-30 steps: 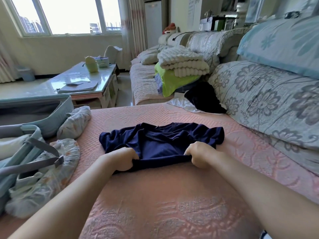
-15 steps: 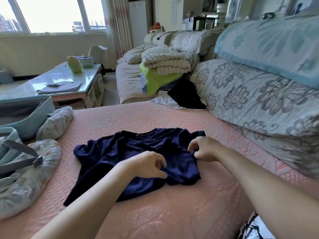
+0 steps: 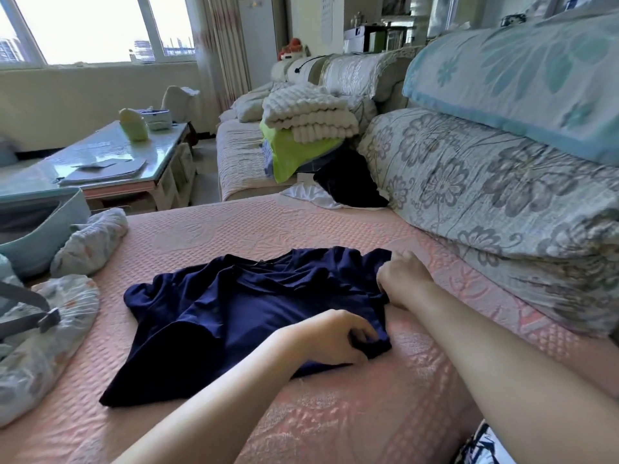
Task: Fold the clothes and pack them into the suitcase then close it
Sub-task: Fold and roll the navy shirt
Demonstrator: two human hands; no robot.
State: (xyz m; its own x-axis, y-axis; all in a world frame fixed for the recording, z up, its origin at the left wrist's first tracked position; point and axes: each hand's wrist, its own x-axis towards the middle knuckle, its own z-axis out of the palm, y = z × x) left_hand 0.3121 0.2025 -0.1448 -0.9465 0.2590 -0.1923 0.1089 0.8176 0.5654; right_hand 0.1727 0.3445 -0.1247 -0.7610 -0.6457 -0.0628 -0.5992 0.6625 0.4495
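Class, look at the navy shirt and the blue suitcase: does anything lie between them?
Yes: a rolled floral cloth and a floral bundle lie between the navy shirt and the suitcase. The left hand and right hand pinch the shirt.

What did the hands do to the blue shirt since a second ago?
A second ago both hands gripped the near edge of the shirt, side by side. Now both are at its right side: the left hand pinches the near right corner, and the right hand grips the far right edge. The shirt has spread out toward the near left. The suitcase and the black cloth stayed put.
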